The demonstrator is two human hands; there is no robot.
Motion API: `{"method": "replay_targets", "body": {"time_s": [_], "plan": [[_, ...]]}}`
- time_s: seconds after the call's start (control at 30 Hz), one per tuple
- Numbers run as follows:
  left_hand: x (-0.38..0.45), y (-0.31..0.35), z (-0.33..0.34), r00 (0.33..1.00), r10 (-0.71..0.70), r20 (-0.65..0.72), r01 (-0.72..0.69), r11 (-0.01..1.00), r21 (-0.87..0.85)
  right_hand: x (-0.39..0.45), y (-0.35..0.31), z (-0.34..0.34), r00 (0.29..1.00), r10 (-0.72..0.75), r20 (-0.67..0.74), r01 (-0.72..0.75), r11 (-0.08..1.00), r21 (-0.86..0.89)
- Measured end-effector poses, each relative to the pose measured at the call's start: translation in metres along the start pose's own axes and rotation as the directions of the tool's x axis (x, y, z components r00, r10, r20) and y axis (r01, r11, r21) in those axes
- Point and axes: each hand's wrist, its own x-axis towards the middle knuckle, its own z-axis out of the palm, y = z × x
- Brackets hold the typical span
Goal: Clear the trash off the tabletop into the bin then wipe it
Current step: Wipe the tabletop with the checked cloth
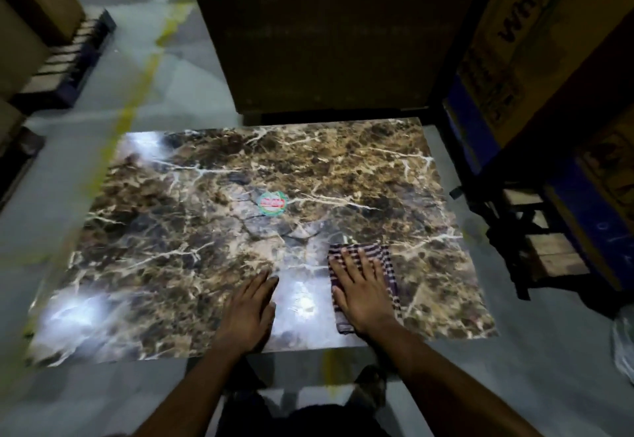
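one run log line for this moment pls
stage: wiping | right hand: flat on checked cloth, near edge | left hand: flat on bare tabletop | trash: none seen | round sticker: centre

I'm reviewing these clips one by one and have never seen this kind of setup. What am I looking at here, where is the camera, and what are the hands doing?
There is no machine here: a person wears one wide-angle camera on the head, looking down at their own arms. Below is a glossy marble-patterned tabletop with a small round sticker near its middle. The right hand lies flat, fingers spread, pressing a striped cloth onto the near part of the table, so this looks like the wiping stage. The left hand rests flat on the bare surface beside it, holding nothing. No loose trash shows on the tabletop. Cardboard boxes stand around it.
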Motion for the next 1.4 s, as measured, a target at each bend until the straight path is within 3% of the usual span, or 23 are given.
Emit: {"method": "replay_targets", "body": {"time_s": [0.13, 0.3, 0.43, 0.53, 0.6, 0.67, 0.77, 1.0, 1.13, 1.3, 1.33, 1.4], "plan": [[0.006, -0.046, -0.028, 0.996, -0.071, -0.053, 0.067, 0.995, -0.070, 0.046, -0.074, -0.003, 1.000, -0.016, 0.026, 0.015, 0.999, 0.042], [0.012, -0.109, -0.071, 0.991, -0.115, -0.074, 0.104, 0.985, -0.139, 0.100, -0.166, -0.004, 0.995, 0.073, 0.070, -0.080, 0.990, 0.117], [0.019, -0.138, -0.093, 0.998, -0.044, 0.032, 0.050, 0.974, -0.222, 0.122, -0.212, -0.009, 0.994, 0.043, 0.099, -0.060, 0.982, 0.179], [0.031, -0.136, -0.096, 0.995, -0.075, 0.068, 0.090, 0.964, -0.252, 0.122, -0.214, -0.019, 0.997, 0.053, 0.059, -0.068, 0.957, 0.282], [0.042, -0.126, -0.094, 0.988, -0.126, 0.089, 0.144, 0.957, -0.250, 0.112, -0.205, -0.029, 0.982, 0.182, -0.047, -0.155, 0.926, 0.344], [0.052, -0.111, -0.091, 0.980, -0.177, 0.094, 0.196, 0.949, -0.249, 0.100, -0.191, -0.033, 0.916, 0.387, -0.108, -0.313, 0.855, 0.414], [0.067, -0.082, -0.088, 0.960, -0.258, 0.108, 0.276, 0.935, -0.221, 0.091, -0.175, -0.038, 0.819, 0.574, -0.002, -0.490, 0.700, 0.520], [0.083, -0.057, -0.090, 0.884, -0.437, 0.164, 0.467, 0.810, -0.354, 0.113, -0.168, -0.052, 0.797, 0.563, 0.221, -0.591, 0.650, 0.477], [0.083, -0.053, -0.095, 0.868, -0.447, 0.217, 0.497, 0.768, -0.404, 0.112, -0.159, -0.057, 0.791, 0.551, 0.266, -0.599, 0.609, 0.520], [0.084, -0.059, -0.095, 0.882, -0.380, 0.279, 0.472, 0.694, -0.545, 0.111, -0.155, -0.068, 0.817, 0.460, 0.349, -0.577, 0.636, 0.512], [0.083, -0.060, -0.097, 0.891, -0.357, 0.281, 0.452, 0.641, -0.620, 0.109, -0.157, -0.077, 0.834, 0.424, 0.353, -0.551, 0.600, 0.580], [0.077, -0.057, -0.104, 0.899, -0.319, 0.300, 0.424, 0.458, -0.782, 0.104, -0.157, -0.089, 0.876, 0.314, 0.365, -0.467, 0.369, 0.803]]}}
